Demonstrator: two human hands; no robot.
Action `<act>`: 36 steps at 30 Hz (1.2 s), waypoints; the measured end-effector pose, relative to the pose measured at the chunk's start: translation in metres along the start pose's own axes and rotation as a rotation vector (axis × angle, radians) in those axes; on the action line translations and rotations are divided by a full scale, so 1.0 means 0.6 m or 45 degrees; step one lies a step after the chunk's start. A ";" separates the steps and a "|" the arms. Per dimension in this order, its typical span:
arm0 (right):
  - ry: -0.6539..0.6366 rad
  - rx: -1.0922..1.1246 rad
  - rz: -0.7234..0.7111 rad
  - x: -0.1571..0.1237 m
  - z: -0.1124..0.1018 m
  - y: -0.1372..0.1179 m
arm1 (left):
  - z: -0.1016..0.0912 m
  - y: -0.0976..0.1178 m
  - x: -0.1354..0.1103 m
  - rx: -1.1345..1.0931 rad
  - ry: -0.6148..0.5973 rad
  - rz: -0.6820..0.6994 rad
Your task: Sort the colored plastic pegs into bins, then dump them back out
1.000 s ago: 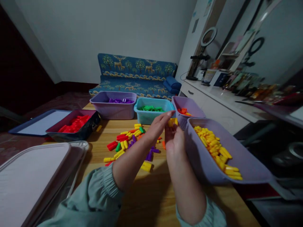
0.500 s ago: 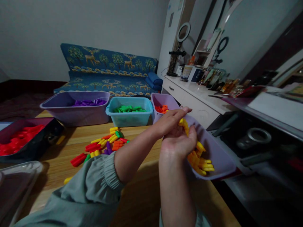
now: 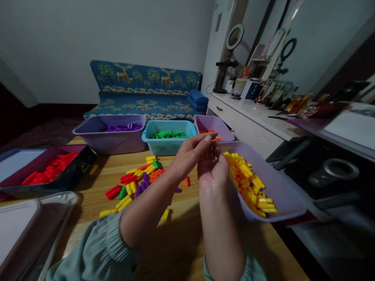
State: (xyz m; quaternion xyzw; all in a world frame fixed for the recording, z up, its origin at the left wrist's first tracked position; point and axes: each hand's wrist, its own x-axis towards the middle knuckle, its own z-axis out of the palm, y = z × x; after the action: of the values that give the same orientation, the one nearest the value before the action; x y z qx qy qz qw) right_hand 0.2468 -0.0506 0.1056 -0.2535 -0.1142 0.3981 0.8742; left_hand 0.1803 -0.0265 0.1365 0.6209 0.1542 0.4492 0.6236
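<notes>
one left hand (image 3: 189, 154), fingers extended together, near upturned right hand (image 3: 213, 168), fingers loosely curled, next to lilac bin (image 3: 283, 199) of yellow pieces (image 3: 247, 181)

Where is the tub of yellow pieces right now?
In the head view, the tub is on the right, beside the right hand, nearer the camera than the bin with orange pieces.

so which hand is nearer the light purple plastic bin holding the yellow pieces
Right. The right hand is just beside the left side of the light purple plastic bin; the left hand is farther left of it.
</notes>
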 end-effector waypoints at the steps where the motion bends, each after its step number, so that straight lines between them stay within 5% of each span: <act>1: 0.012 0.016 0.114 -0.010 0.007 0.012 | -0.021 0.003 -0.018 0.020 0.067 0.000; 4: -0.023 -0.030 0.377 -0.047 0.027 0.042 | -0.086 0.007 -0.088 0.103 0.258 -0.028; 7: -0.229 -0.325 0.366 -0.078 0.039 0.057 | -0.144 0.007 -0.172 0.200 0.498 -0.165; 10: -0.415 -0.706 0.167 -0.084 0.032 0.047 | -0.183 0.004 -0.249 0.358 0.586 -0.342; 13: -0.528 -1.189 -0.237 -0.064 0.004 0.009 | -0.199 0.004 -0.297 0.447 0.613 -0.472; 16: -0.496 -1.768 -0.772 -0.037 -0.037 -0.047 | -0.205 0.003 -0.312 0.465 0.632 -0.415; 18: -0.380 -2.159 -0.903 -0.028 -0.059 -0.081 | -0.208 -0.004 -0.310 0.500 0.630 -0.337; 24: -0.202 -3.239 -0.356 -0.047 -0.064 -0.121 | -0.224 -0.042 -0.309 0.631 0.558 -0.154; 36: -0.409 -3.216 -0.540 -0.104 -0.053 -0.098 | -0.233 -0.072 -0.325 0.610 0.484 -0.226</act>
State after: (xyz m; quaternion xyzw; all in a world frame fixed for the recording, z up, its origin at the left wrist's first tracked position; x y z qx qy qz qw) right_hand 0.2558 -0.1414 0.1101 -0.8265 -0.5505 -0.1050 0.0527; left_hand -0.0159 -0.0765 0.0005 0.6392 0.4232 0.4518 0.4563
